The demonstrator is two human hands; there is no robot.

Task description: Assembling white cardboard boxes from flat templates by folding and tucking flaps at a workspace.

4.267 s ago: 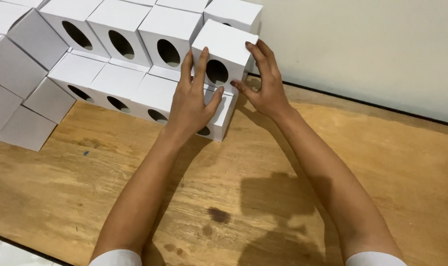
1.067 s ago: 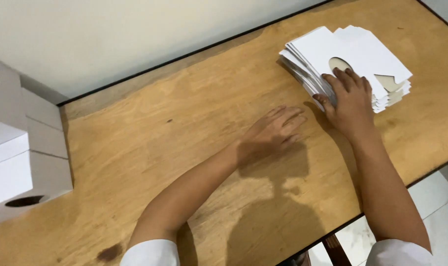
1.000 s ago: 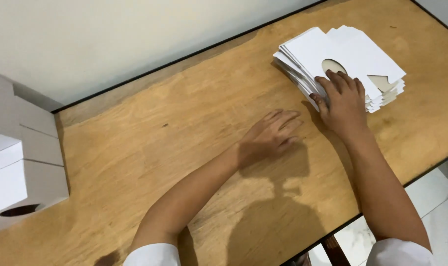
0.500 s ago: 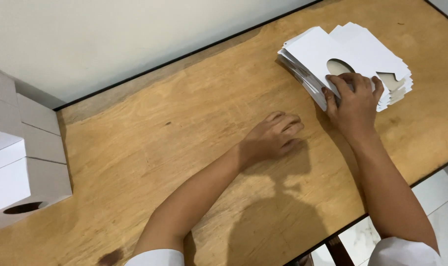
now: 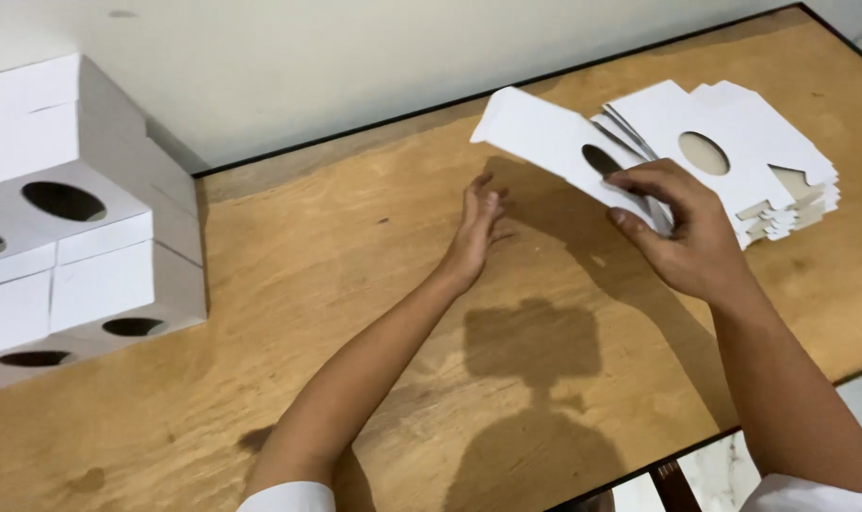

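Wooden table point(image 5: 260, 284), largest of all, set against a pale wall point(image 5: 355, 66). At its left edge, stacked white boxes point(image 5: 61, 246), folded up, each with an oval hole in one face. At the table's far right corner, a pile of flat white box blanks point(image 5: 762, 161), top one with a round cut-out. Just left of that pile, lifted clear of the table and tilted, one flat box blank point(image 5: 544, 142) with a dark oval hole. Right hand point(image 5: 687, 232) above the table's right part, thumb and fingers pinched on that blank's near end. Left hand point(image 5: 478, 223) near the table's middle, open, fingers straight and together, edge-on, holding nothing, just short of the raised blank.
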